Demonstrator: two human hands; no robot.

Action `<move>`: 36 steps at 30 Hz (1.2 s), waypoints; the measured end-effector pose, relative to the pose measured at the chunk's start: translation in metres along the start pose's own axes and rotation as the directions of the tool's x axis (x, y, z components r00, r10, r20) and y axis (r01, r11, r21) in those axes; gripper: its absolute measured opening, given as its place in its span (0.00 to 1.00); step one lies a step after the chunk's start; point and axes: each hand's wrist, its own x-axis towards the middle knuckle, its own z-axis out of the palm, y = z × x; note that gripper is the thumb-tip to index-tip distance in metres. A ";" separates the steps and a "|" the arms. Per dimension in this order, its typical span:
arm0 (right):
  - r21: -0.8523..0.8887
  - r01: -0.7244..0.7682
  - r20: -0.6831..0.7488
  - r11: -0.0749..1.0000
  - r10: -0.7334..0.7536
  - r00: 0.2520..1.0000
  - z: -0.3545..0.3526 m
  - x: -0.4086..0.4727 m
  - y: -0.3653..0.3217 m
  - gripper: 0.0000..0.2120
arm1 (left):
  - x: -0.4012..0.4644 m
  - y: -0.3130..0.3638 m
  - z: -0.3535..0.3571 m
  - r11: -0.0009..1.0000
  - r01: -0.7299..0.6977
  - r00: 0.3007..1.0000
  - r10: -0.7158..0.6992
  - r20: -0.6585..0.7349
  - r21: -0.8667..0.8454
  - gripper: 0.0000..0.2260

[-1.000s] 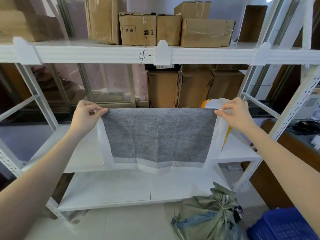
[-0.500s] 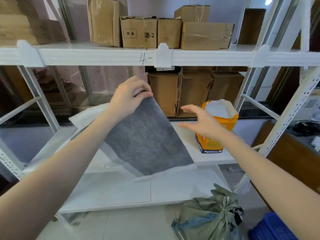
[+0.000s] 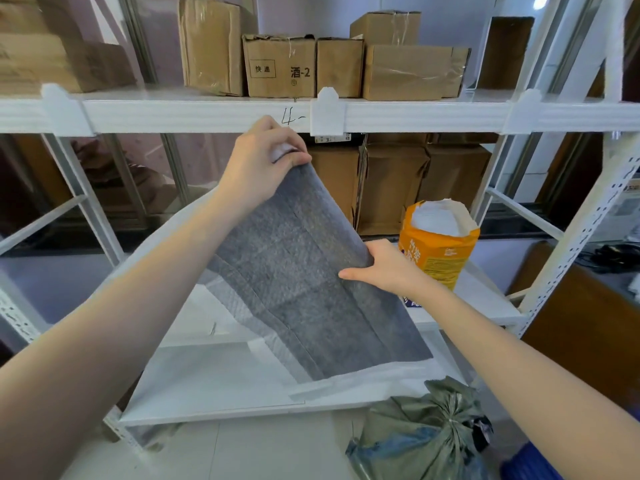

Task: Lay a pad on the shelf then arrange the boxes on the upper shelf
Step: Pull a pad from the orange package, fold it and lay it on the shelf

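Note:
A grey pad with white borders hangs at a slant in front of the white middle shelf. My left hand pinches its top corner just under the upper shelf rail. My right hand grips the pad's right edge about halfway down. Several brown cardboard boxes stand in a row on the upper shelf. The pad's lower end reaches down over the bottom shelf.
An open orange bag stands on the middle shelf right of my right hand. More cardboard boxes sit behind the shelf. A tied grey-green sack lies on the floor at the lower right, with a blue crate corner beside it.
My right hand let go of the pad's top corner, then took its right edge. My left hand raised its corner up and to the right, so the pad now hangs slanted.

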 end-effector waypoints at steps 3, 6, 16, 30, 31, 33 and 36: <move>0.031 -0.005 -0.005 1.000 0.005 1.000 -0.003 0.001 -0.004 0.11 | -0.002 -0.012 0.002 0.988 0.048 0.997 -0.038 -0.072 0.145 0.10; 0.060 0.020 -0.017 0.998 -0.019 1.000 -0.005 0.003 -0.012 0.10 | -0.016 -0.019 0.011 0.917 0.060 0.998 -0.045 -0.048 0.394 0.20; 0.041 0.144 -0.144 0.989 -0.137 0.980 -0.011 0.017 -0.027 0.22 | -0.064 0.003 0.029 0.971 0.239 0.766 -0.192 0.613 0.006 0.26; -0.136 0.277 -0.134 0.951 -0.295 0.946 -0.030 0.020 -0.054 0.03 | -0.063 -0.002 0.035 0.990 0.140 0.833 -0.117 0.541 -0.002 0.06; -0.181 0.282 -0.141 0.942 -0.309 0.941 -0.030 0.020 -0.056 0.03 | -0.062 -0.002 0.036 0.990 0.140 0.846 -0.119 0.520 -0.002 0.08; -0.258 0.295 -0.158 0.920 -0.342 0.926 -0.032 0.022 -0.059 0.03 | -0.061 -0.002 0.036 0.990 0.141 0.865 -0.120 0.488 -0.006 0.13; -0.310 0.320 -0.187 0.895 -0.387 0.903 -0.032 0.026 -0.061 0.07 | -0.059 -0.003 0.036 0.986 0.160 0.886 -0.126 0.445 -0.037 0.16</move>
